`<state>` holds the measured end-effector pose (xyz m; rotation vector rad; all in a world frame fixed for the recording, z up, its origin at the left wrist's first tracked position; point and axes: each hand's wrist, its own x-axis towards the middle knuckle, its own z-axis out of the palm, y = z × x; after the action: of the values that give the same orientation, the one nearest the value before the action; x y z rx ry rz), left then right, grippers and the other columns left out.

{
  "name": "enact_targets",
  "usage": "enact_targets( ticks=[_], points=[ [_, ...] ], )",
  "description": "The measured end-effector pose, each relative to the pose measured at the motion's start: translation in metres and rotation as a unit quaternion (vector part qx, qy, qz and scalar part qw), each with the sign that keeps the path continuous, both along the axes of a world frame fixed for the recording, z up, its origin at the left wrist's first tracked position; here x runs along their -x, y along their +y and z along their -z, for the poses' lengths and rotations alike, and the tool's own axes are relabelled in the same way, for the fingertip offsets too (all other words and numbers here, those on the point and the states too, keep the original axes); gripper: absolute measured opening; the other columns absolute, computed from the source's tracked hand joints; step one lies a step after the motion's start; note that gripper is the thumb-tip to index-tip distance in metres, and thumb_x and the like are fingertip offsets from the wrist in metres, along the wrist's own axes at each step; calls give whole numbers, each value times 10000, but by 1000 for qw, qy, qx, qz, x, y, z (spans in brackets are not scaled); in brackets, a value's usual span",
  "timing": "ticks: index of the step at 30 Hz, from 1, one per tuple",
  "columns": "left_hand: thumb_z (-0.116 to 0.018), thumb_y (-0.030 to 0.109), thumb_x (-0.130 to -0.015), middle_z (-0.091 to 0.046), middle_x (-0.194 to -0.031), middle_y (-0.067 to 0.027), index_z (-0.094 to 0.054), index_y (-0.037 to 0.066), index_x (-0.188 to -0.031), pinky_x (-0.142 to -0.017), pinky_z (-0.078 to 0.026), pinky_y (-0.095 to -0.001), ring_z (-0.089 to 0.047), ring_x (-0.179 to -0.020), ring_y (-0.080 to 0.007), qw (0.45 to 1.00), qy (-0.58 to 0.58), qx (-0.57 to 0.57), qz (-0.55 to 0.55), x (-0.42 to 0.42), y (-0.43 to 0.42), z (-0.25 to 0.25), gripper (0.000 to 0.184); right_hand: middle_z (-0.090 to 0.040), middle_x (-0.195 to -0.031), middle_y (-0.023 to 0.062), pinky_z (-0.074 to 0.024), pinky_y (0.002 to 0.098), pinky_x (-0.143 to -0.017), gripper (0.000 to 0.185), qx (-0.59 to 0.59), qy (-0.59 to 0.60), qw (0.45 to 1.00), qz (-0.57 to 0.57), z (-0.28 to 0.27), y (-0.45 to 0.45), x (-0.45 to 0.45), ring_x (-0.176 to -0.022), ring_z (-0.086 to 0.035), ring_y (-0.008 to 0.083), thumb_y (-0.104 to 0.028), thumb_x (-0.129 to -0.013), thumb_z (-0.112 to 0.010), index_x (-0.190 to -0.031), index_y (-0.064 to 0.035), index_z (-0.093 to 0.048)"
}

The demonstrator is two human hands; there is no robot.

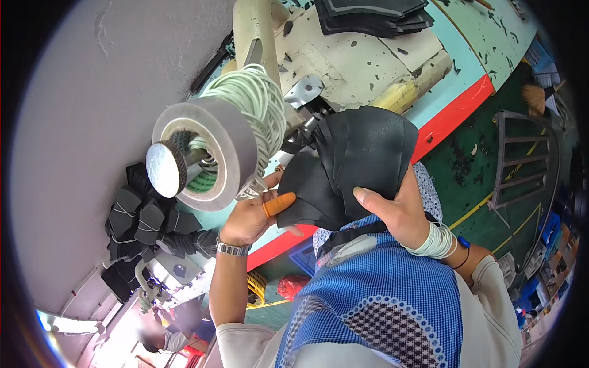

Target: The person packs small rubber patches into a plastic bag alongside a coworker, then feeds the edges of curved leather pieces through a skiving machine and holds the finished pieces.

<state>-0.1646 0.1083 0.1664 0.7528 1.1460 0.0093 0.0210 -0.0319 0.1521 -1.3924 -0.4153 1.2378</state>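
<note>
A black, curved piece of material with seams [362,162] is held in front of the machine's metal parts [304,92]. My left hand [254,214], with an orange cover on one finger and a metal watch at the wrist, grips its lower left edge. On its lower right side, my right hand [399,211] presses with the thumb on top; pale cords circle that wrist. The fingers beneath the piece are mostly hidden. A roll of grey tape [236,132] and a coil of pale green cord [270,116] hang on the machine, left of the piece.
Stacked black pieces [374,15] lie at the top of the worktable [442,116], which has a red edge. Bundled black pieces [147,214] are at the left. A metal rack [524,156] stands on the green floor at right. Another person [175,337] is at lower left.
</note>
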Motion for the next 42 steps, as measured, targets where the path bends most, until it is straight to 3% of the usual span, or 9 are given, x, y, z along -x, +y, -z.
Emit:
enact_targets(
  ticks=[5, 8, 12, 17, 27, 28, 33, 38, 42],
  points=[
    [-459, 228, -1012, -668, -842, -139, -576, -110, -1062, -453, -549, -294, -664, -623, -190, 963, 92, -182, 175, 21, 8, 36, 361, -551, -1135, 134, -481, 319, -879, 579, -4, 8, 1000, -24, -2, 5, 0, -1016, -571, 173, -17, -768, -695, -1251, 35, -380],
    [-484, 208, -1001, -681, -868, -162, -587, -124, -1039, -530, -597, -314, -695, -672, -225, 999, -12, -6, -46, 6, -3, 4, 349, -554, -1131, 132, -482, 321, -879, 583, -10, -4, 1000, -6, -3, 1, -2, -1013, -573, 175, -17, -766, -693, -1252, 37, -376],
    [-491, 200, -997, -670, -1001, -205, -551, -134, -1129, -672, -625, -380, -707, -786, -273, 996, 31, 4, 80, 11, 13, 17, 365, -553, -1130, 135, -484, 322, -878, 589, 8, -8, 1000, -10, -6, 2, 0, -1011, -574, 177, -15, -761, -692, -1255, 38, -375],
    [-488, 191, -999, -669, -1005, -200, -569, -137, -1107, -634, -625, -358, -712, -775, -268, 999, -38, 14, -35, 6, 2, 18, 355, -550, -1119, 140, -488, 321, -867, 588, 0, -32, 999, 3, -9, 2, -5, -995, -580, 180, -16, -758, -693, -1250, 40, -375],
    [-470, 204, -1011, -661, -952, -224, -497, -129, -1145, -541, -596, -318, -711, -759, -264, 987, -12, -140, 74, -13, 7, 38, 360, -559, -1099, 116, -477, 309, -868, 580, 3, -3, 1000, 31, -8, 0, -2, -989, -574, 160, -19, -758, -692, -1250, 28, -388],
    [-410, 245, -1032, -678, -802, -203, -545, -128, -1041, -530, -582, -306, -708, -705, -239, 978, -12, -196, 73, -12, 3, 40, 397, -560, -1100, 112, -475, 306, -869, 580, -4, 7, 999, 36, -8, -2, -3, -990, -572, 155, -18, -758, -693, -1250, 26, -391],
    [-477, 244, -1010, -696, -790, -177, -633, -92, -925, -513, -562, -276, -678, -577, -205, 980, -34, 53, 190, -5, -18, 15, 380, -568, -1137, 86, -456, 311, -911, 609, 3, 93, 988, 121, -26, -36, -30, -1022, -563, 150, 29, -703, -734, -1248, 14, -461],
    [-677, 286, -880, -533, -1307, -222, -419, -45, -1364, -1021, -430, -394, -511, -1237, -245, 943, -279, -37, 180, -76, -79, 47, 641, -541, -967, 158, -455, 522, -885, 800, -11, 404, 894, 196, 71, -158, -17, -935, -546, 328, -554, -783, -601, -1363, -55, -370],
    [-884, 272, -652, -573, -1253, -106, -441, -26, -1335, -976, -447, -317, -557, -1143, -158, 908, -306, 169, 232, -129, -112, 75, 867, -514, -1080, 202, -425, 504, -937, 802, 23, 580, 802, 145, 75, -176, 9, -1038, -507, 371, -635, -826, -514, -1323, -15, -404]
  ],
)
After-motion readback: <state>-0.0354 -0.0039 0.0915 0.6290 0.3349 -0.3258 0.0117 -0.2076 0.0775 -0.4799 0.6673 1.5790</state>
